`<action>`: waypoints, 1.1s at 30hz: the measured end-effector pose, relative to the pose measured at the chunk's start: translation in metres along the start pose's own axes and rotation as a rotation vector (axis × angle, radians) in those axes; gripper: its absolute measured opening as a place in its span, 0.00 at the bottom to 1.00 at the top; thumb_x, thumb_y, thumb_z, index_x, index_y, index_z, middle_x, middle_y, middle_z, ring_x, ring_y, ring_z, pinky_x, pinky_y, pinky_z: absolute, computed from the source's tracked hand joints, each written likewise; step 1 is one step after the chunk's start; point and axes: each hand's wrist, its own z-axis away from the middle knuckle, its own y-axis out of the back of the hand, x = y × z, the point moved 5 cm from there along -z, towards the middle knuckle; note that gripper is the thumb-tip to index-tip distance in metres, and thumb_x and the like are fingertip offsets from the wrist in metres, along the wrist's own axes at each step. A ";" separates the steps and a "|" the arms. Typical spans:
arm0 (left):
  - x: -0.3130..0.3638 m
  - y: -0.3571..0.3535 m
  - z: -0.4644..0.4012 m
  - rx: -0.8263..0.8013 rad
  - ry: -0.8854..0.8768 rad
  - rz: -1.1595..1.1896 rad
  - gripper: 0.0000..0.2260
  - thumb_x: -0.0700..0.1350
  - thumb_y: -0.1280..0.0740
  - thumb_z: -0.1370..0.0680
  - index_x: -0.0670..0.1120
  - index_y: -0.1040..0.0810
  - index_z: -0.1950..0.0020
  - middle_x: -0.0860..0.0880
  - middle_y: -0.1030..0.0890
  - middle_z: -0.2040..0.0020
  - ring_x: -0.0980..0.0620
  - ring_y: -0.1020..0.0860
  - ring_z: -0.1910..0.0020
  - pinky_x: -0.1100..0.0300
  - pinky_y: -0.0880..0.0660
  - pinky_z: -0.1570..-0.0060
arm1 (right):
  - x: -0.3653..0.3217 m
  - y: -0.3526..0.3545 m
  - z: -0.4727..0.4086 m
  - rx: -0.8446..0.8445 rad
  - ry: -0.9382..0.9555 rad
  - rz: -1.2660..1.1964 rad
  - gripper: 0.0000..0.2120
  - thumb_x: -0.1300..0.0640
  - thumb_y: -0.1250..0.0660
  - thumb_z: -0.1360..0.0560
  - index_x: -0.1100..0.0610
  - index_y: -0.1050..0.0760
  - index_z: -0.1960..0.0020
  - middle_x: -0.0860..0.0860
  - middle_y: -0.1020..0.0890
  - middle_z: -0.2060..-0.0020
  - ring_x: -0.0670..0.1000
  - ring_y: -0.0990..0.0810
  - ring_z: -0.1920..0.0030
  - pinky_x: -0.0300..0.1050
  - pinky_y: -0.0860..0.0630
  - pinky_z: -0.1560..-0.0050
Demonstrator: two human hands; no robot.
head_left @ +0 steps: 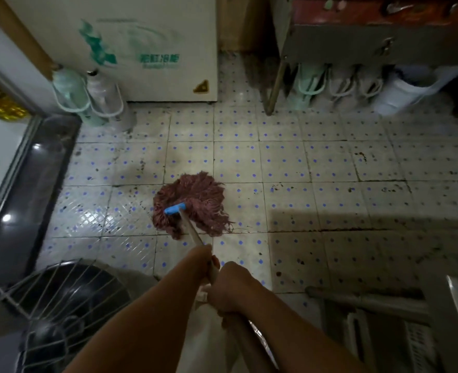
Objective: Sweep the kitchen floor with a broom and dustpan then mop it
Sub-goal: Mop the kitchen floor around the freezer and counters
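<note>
A reddish string mop head point(192, 204) with a blue clamp point(174, 209) lies spread on the tiled floor point(289, 168) in the middle of the view. Its pale wooden handle point(192, 232) runs back toward me. My left hand point(199, 262) grips the handle further down the shaft. My right hand point(230, 289) grips it just behind, nearer my body. The white tiles carry blue dots and many dark dirt specks. No broom or dustpan is in sight.
A white chest freezer point(147, 49) stands at the back with two thermos flasks point(93, 98) beside it. A table leg point(275, 87) and more flasks point(338, 82) are at the back right. A floor fan point(55, 313) sits at lower left, a metal frame point(370, 302) at lower right.
</note>
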 end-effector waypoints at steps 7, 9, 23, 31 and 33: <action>0.034 -0.030 0.001 -0.029 0.069 -0.121 0.16 0.44 0.43 0.18 0.40 0.34 0.65 0.46 0.33 0.71 0.53 0.34 0.75 0.74 0.38 0.85 | -0.006 0.043 -0.005 0.084 -0.021 0.012 0.19 0.54 0.35 0.25 0.58 0.32 0.37 0.54 0.24 0.42 0.53 0.23 0.44 0.42 0.31 0.55; 0.039 -0.051 0.001 -0.086 0.090 -0.167 0.17 0.46 0.43 0.18 0.41 0.34 0.66 0.46 0.32 0.74 0.54 0.33 0.85 0.73 0.37 0.86 | 0.002 0.058 -0.004 0.100 -0.052 -0.048 0.19 0.56 0.35 0.26 0.59 0.31 0.37 0.56 0.24 0.42 0.55 0.22 0.44 0.44 0.26 0.52; 0.031 -0.225 0.001 -0.383 -0.018 -0.736 0.17 0.45 0.50 0.17 0.42 0.33 0.64 0.46 0.36 0.72 0.53 0.38 0.76 0.68 0.39 0.83 | 0.093 0.140 -0.005 0.328 -0.312 -0.294 0.11 0.58 0.37 0.24 0.59 0.28 0.43 0.52 0.21 0.50 0.50 0.19 0.53 0.43 0.20 0.50; 0.064 -0.283 -0.015 -0.408 -0.018 -0.834 0.19 0.47 0.48 0.18 0.43 0.33 0.67 0.47 0.33 0.77 0.54 0.33 0.87 0.72 0.36 0.83 | 0.105 0.201 -0.028 0.357 -0.305 -0.369 0.13 0.60 0.39 0.25 0.57 0.30 0.40 0.53 0.23 0.43 0.52 0.21 0.48 0.47 0.21 0.45; 0.076 -0.303 -0.019 -0.407 -0.035 -0.828 0.18 0.46 0.47 0.18 0.42 0.33 0.67 0.47 0.33 0.77 0.54 0.32 0.85 0.69 0.35 0.82 | 0.109 0.223 -0.033 0.366 -0.300 -0.352 0.13 0.60 0.38 0.25 0.56 0.29 0.40 0.52 0.23 0.44 0.51 0.21 0.46 0.47 0.22 0.44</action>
